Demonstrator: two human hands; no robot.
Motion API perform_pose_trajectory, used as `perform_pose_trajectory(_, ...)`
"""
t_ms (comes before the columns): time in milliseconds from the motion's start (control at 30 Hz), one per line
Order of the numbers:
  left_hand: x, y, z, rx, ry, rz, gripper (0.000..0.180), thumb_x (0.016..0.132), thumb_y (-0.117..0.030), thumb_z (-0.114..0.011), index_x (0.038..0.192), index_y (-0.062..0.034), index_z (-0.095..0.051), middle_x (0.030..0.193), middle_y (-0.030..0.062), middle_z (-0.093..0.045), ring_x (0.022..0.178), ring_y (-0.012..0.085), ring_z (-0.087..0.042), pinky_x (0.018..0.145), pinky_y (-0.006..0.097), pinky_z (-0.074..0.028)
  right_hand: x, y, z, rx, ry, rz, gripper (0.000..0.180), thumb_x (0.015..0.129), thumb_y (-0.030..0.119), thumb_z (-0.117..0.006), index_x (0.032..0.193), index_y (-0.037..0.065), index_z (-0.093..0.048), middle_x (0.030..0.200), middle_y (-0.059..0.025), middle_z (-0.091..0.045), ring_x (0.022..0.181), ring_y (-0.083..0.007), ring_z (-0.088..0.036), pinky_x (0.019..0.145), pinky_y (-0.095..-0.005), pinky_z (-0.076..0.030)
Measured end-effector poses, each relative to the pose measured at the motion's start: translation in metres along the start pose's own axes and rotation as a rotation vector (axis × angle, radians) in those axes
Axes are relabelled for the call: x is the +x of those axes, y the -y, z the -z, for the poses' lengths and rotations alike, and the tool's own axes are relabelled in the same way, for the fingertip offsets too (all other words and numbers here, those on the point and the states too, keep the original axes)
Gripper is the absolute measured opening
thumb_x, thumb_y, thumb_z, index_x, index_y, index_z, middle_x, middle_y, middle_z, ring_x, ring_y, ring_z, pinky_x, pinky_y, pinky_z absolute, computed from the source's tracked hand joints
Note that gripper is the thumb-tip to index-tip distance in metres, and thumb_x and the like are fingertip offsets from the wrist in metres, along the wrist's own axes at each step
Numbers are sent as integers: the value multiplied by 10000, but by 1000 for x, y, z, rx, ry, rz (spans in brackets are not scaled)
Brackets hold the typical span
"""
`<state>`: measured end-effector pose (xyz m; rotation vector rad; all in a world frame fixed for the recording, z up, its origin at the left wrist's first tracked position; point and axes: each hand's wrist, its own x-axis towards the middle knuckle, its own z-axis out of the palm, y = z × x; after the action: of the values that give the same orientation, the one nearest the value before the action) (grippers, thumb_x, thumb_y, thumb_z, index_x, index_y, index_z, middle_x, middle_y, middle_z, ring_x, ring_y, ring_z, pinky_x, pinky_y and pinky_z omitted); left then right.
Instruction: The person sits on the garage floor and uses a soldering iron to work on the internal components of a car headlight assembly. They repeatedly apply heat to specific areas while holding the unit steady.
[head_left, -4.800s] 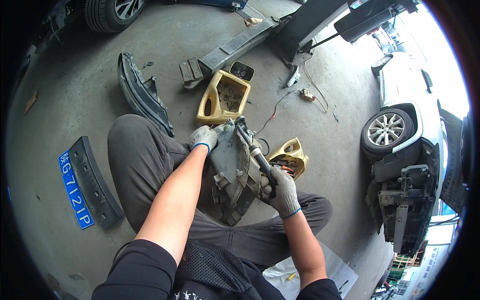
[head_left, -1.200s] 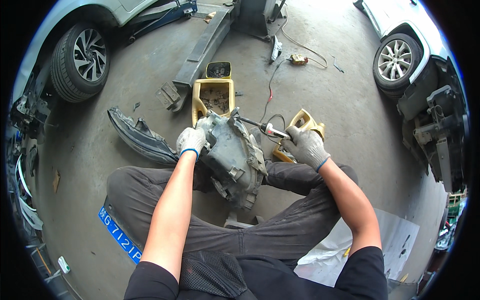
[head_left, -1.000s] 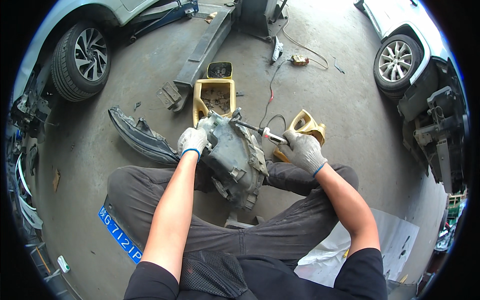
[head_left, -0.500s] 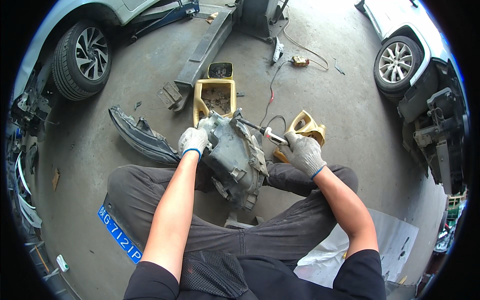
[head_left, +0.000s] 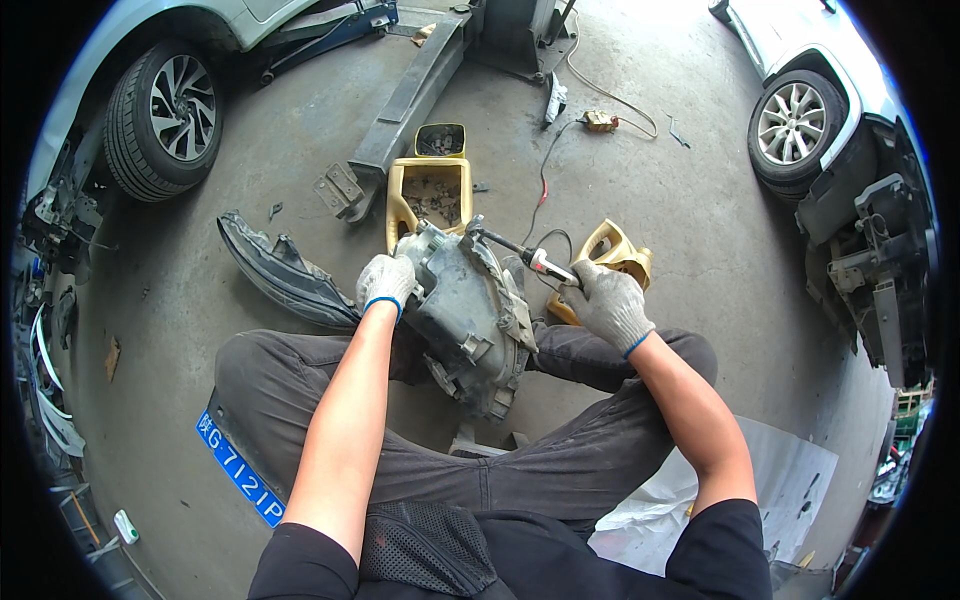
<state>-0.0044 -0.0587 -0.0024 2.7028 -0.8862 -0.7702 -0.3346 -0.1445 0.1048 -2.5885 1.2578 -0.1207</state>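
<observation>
A dusty dark car headlight housing, its back side up, rests between my bent legs. My left hand, in a whitish knit work glove with a blue cuff, is closed on the housing's left edge. In my gloved right hand is a slim tool that looks like a soldering iron, with a white, red and black handle and a long dark shaft. Its shaft points left to the housing's upper right edge; whether the tip touches cannot be made out. My right fingers are wrapped round the handle's rear end.
Beyond the housing stand a cut yellow jug of debris and a smaller yellow container. A cut jug piece lies by my right hand. Left lies another headlight. A cable runs from a yellow socket block. Cars flank both sides.
The tool in my right hand has shifted slightly, its handle and shaft a little higher. My left hand and the headlight housing look unmoved.
</observation>
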Motion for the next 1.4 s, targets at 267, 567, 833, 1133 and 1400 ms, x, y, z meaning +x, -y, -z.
perform_pose_trajectory(267, -6, -8, 6, -17, 16, 44, 471, 882, -359, -467, 1041, 12, -712, 1079, 269, -676, 1049, 417, -653, 886, 479, -515, 0, -2, -2, 24, 21, 14, 295, 893, 368, -604, 877, 74, -589, 646, -165, -639, 622, -365, -659, 584, -493, -504)
perform_pose_trajectory(567, 13, 9, -12, 79, 12, -70, 459, 874, -346, -467, 1020, 11, -716, 1073, 267, -679, 1040, 419, -656, 885, 481, -516, 0, -1, -3, 21, 39, 22, 302, 892, 369, -611, 877, 69, -592, 657, -172, -643, 628, -365, -661, 589, -496, -502)
perform_pose_trajectory(833, -7, -9, 6, -13, -1, 47, 459, 877, -345, -463, 1007, 12, -720, 1054, 265, -684, 1039, 421, -656, 880, 488, -515, -1, -1, -5, -13, 12, 45, 299, 894, 360, -611, 851, 66, -583, 651, -165, -637, 628, -359, -663, 574, -490, -499)
perform_pose_trajectory(1133, 9, 8, -10, 42, -3, -68, 441, 878, -338, -471, 975, 9, -725, 1004, 275, -686, 976, 431, -670, 826, 495, -531, -2, 2, -6, -51, 18, 58, 306, 898, 361, -603, 869, 58, -576, 718, -161, -654, 647, -345, -670, 572, -477, -503)
perform_pose_trajectory(1400, 5, 5, -5, 45, -31, -46, 429, 875, -326, -477, 963, 14, -722, 991, 283, -681, 979, 427, -666, 833, 497, -524, -3, 5, -4, -38, 14, 47, 310, 895, 358, -606, 863, 51, -582, 730, -165, -659, 656, -345, -675, 577, -475, -508)
